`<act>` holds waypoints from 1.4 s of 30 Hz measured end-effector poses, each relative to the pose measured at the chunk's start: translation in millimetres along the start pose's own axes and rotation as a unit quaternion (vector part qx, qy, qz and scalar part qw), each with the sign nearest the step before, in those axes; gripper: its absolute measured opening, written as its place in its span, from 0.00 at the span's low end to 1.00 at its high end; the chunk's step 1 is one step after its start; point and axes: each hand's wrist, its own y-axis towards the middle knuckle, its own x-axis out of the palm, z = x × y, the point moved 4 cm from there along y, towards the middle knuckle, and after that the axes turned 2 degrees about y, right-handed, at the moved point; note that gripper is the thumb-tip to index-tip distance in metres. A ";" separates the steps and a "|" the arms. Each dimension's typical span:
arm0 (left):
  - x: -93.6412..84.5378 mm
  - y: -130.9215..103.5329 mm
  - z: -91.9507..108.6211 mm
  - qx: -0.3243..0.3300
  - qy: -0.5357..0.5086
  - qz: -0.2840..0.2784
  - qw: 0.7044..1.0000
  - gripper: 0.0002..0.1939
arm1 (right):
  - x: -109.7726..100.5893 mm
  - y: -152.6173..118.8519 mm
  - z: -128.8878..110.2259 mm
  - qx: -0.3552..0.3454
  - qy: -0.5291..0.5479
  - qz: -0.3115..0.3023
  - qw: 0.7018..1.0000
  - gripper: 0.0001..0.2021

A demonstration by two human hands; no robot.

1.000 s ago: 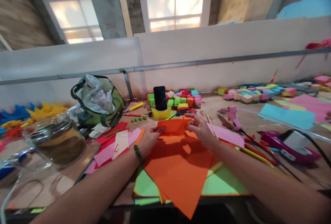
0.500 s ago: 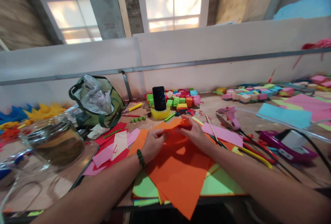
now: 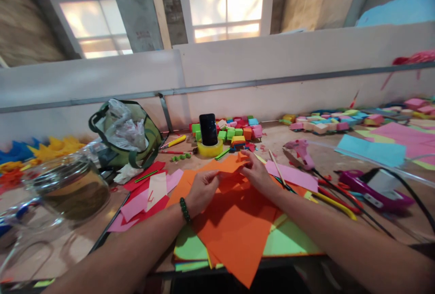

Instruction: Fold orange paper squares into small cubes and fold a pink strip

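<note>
Between my two hands is a small piece of orange paper point(image 3: 233, 166), held up over the larger orange sheets point(image 3: 238, 226). My left hand point(image 3: 205, 187), with a dark green bead bracelet point(image 3: 185, 209) at the wrist, pinches its left end between thumb and fingers. My right hand point(image 3: 257, 172) grips the right end, where a small folded orange bit point(image 3: 242, 156) stands up at the fingertips. Green sheets point(image 3: 292, 240) lie beneath the orange ones at the table's front edge.
A phone point(image 3: 208, 129) leans upright on a yellow tape roll point(image 3: 210, 149), with colored paper blocks behind. To the right lie a pink glue gun point(image 3: 301, 152), a purple tool point(image 3: 374, 192) and cables. On the left are a glass jar point(image 3: 71, 190) and a green bag point(image 3: 152, 131).
The right fingers have shifted slightly on the orange paper, and its small folded bit shows more clearly. The left hand keeps its pinch. The whole view has moved a little.
</note>
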 end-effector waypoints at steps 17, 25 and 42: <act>-1.3 -0.4 -12.8 -0.161 -0.193 0.045 0.967 0.21 | 4.5 -9.5 -13.9 -0.123 -0.033 0.013 0.992 0.38; 3.0 -3.3 -0.9 -0.074 -0.123 0.024 0.989 0.18 | 6.9 -17.8 -28.8 -0.216 -0.143 -0.020 0.966 0.11; -7.3 6.4 1.1 -0.076 -0.168 0.053 0.981 0.23 | -10.6 2.5 -16.3 -0.063 0.077 0.004 0.995 0.07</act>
